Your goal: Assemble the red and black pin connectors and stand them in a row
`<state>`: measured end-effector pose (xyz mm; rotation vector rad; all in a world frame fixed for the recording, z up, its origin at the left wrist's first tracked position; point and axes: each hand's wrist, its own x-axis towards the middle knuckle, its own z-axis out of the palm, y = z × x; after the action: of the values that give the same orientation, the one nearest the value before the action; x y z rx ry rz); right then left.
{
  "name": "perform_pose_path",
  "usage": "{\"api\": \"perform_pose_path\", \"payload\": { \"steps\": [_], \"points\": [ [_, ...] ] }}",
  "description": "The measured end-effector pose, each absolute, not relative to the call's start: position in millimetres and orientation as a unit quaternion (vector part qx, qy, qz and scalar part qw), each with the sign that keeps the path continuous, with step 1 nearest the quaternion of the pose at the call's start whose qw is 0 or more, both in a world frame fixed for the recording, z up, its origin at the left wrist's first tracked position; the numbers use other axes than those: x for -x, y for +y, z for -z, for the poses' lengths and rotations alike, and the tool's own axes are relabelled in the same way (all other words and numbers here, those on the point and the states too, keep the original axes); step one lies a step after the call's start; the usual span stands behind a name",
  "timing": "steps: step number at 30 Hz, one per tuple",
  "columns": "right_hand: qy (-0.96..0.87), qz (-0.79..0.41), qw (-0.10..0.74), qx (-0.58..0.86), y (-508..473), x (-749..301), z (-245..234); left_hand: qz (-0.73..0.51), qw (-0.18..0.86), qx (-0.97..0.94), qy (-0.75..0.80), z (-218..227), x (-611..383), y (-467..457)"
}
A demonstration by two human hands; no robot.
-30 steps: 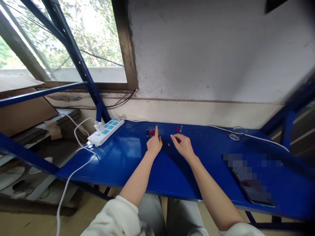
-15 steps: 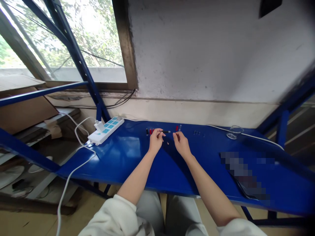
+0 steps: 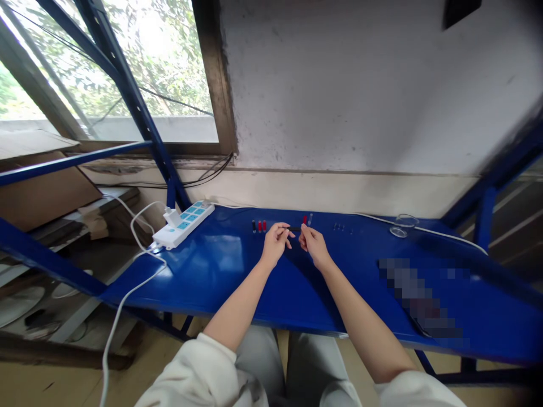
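My left hand (image 3: 275, 243) is closed, pinching one end of a slim black tube (image 3: 294, 229) held level just above the blue table. My right hand (image 3: 314, 247) closes its thumb and finger round the other end, so the tube's tip is hidden. Behind my left hand stand a small black piece (image 3: 253, 226) and two small red pieces (image 3: 262, 226), each with a clear lower part. Just beyond my right fingers are another red piece (image 3: 305, 219) and a clear one (image 3: 310, 219).
Several tiny clear parts (image 3: 339, 227) lie right of my hands, with a clear round container (image 3: 399, 231) farther on. A white power strip (image 3: 183, 226) with cables sits at the left. A dark flat item (image 3: 413, 299), partly blurred, lies at the right of the blue table (image 3: 220, 282).
My hands have come closer together. My right fingers now grip the black tube's right end, which was bare with a clear tip before.
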<state>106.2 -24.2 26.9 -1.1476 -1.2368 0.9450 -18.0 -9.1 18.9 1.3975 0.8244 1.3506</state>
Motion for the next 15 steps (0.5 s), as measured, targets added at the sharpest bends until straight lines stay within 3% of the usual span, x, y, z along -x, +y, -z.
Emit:
{"api": "perform_pose_path", "payload": {
  "steps": [15],
  "points": [
    [-0.597,-0.321,0.534,0.505,-22.8,-114.6,-22.6,-0.552,0.528,-0.549,0.340,-26.8,20.4,-11.9]
  ]
}}
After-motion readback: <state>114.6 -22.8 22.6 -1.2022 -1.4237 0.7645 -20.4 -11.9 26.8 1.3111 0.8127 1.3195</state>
